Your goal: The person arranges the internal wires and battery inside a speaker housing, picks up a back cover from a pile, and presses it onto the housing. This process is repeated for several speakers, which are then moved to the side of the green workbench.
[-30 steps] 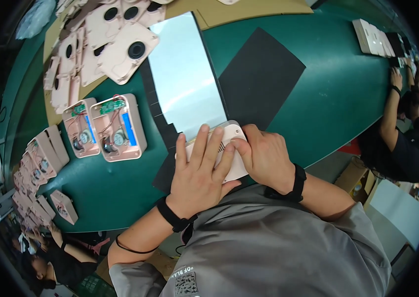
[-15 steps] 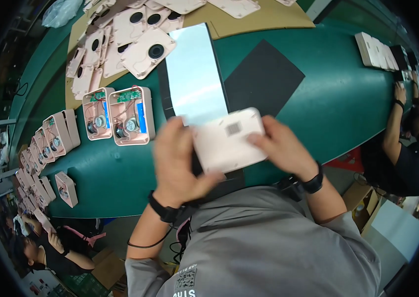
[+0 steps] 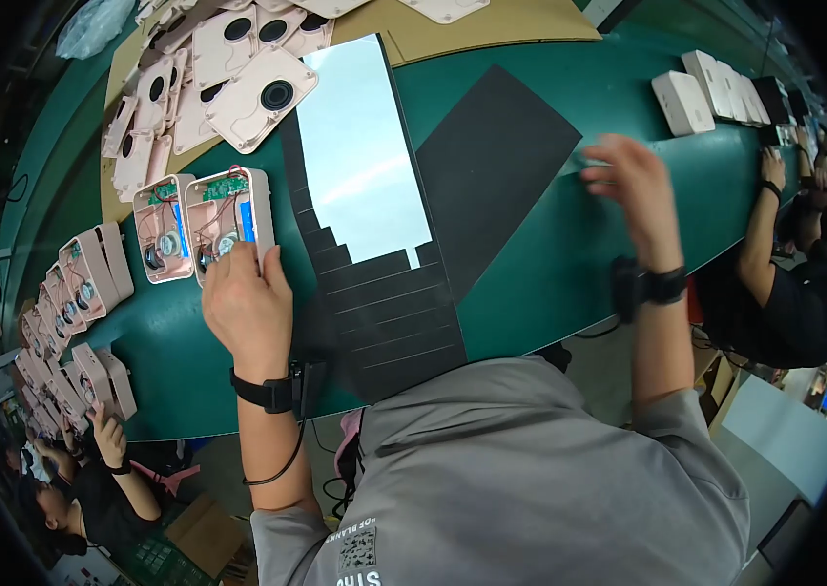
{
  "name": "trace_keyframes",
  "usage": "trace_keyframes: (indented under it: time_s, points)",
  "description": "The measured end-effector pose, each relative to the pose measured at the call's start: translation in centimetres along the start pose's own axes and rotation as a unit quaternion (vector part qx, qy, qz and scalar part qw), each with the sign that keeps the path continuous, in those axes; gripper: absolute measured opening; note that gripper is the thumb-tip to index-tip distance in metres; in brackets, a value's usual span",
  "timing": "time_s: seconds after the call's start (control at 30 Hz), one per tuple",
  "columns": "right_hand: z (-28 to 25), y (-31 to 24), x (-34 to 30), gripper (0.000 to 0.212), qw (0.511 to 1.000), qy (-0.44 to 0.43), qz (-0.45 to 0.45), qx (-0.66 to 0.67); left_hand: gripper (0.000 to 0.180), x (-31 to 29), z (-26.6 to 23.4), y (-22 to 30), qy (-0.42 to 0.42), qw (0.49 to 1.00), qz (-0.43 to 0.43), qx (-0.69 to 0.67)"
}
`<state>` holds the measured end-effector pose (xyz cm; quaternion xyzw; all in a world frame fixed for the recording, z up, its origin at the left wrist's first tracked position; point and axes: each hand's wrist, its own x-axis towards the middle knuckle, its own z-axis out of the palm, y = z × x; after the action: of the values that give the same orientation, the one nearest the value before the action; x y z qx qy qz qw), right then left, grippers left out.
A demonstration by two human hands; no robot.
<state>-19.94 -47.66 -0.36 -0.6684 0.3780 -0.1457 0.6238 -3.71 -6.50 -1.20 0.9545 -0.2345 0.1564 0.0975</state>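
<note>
My left hand [image 3: 249,305] is closed at the near end of an open pale pink housing [image 3: 259,210], its fingers over the rim and its thumb by the right wall. Inside that housing are a green circuit board [image 3: 228,188], a blue battery [image 3: 248,222] and thin wires; my fingers partly cover the round metal part. A second open housing [image 3: 162,234] with like parts stands against its left side. My right hand [image 3: 633,186] is raised over the table at the right, holding nothing, its fingers bent and apart. Beyond it stands a closed pale case [image 3: 682,104].
Black sheets [image 3: 496,171] and a pale blue-white sheet [image 3: 360,146] with strips cut away lie mid-table. Pink covers with round black speakers [image 3: 277,95] pile on cardboard [image 3: 492,34]. More housings [image 3: 91,273] line the left; closed cases [image 3: 721,86] stand far right. Co-workers sit at both ends.
The closed case has left my hands and now stands at the far right. My left hand has moved left onto the open housing; my right hand has moved right and come up without anything.
</note>
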Motion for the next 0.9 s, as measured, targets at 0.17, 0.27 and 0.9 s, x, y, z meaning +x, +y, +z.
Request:
trace_keyframes:
  time_s: [0.17, 0.27, 0.9]
  points:
    - [11.7, 0.1, -6.2, 0.021, 0.828, -0.203, -0.426, -0.304, 0.019, -1.4, -3.9, 0.7, 0.017, 0.999, 0.029, -0.026]
    - [13.5, 1.6, -6.7, 0.016, 0.808, -0.228, -0.422, -0.343, 0.017, -3.8, -6.1, 1.8, 0.016, 0.995, 0.081, -0.056]
    - [11.6, -1.3, -7.7, 0.005, 0.924, -0.332, -0.150, -0.117, 0.038, -2.7, -3.1, 1.8, -0.114, 0.931, 0.238, -0.251]
